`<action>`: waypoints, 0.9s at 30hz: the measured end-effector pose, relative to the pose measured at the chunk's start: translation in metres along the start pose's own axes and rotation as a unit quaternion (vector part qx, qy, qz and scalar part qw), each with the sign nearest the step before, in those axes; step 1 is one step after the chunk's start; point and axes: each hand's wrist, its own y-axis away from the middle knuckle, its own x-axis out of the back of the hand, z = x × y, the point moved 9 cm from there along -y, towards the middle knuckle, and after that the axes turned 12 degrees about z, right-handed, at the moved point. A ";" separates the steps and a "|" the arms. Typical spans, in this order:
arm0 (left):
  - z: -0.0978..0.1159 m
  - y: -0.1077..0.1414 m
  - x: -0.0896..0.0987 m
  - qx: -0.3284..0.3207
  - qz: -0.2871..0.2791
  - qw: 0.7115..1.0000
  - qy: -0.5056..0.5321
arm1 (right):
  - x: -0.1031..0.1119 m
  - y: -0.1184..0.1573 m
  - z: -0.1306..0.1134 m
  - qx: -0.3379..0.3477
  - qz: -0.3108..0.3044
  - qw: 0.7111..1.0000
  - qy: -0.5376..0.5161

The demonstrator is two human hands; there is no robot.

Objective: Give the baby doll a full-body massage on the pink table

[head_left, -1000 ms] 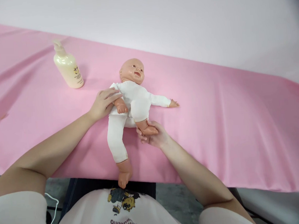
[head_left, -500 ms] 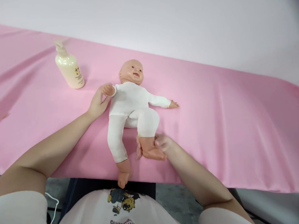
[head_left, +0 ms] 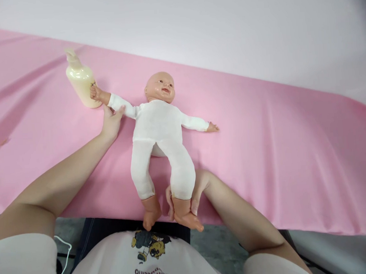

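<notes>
A bald baby doll (head_left: 158,122) in a white suit lies on its back, head away from me, feet over the near table edge. Its arm on the left side is stretched out, the small fist overlapping a pump bottle. My left hand (head_left: 112,121) holds that arm from below, thumb near the elbow. Down at the lower right, my right hand (head_left: 199,190) is wrapped round the doll's lower leg near the ankle, with its fingers partly hidden behind the leg. The doll's other arm lies on the cloth.
The cream pump bottle (head_left: 83,85) stands at the upper left. A pink cloth (head_left: 284,155) with folds covers the table, and a white surface (head_left: 209,22) rises behind it. A white cable (head_left: 67,255) hangs at the lower left.
The doll's arm on the left has swung outward towards the bottle with my left hand. Its bent leg on the right has straightened towards me, and my right hand has moved nearer with it.
</notes>
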 end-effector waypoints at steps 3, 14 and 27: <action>-0.005 0.000 0.004 0.017 0.026 0.999 0.005 | 0.001 0.001 0.004 -0.022 0.012 1.000 0.007; 0.021 0.005 -0.002 -0.036 0.000 0.999 -0.011 | 0.016 0.009 0.003 0.075 0.040 0.988 -0.130; 0.096 0.040 -0.036 -0.185 -0.220 0.951 -0.116 | 0.091 0.030 0.024 0.100 0.412 0.861 -0.280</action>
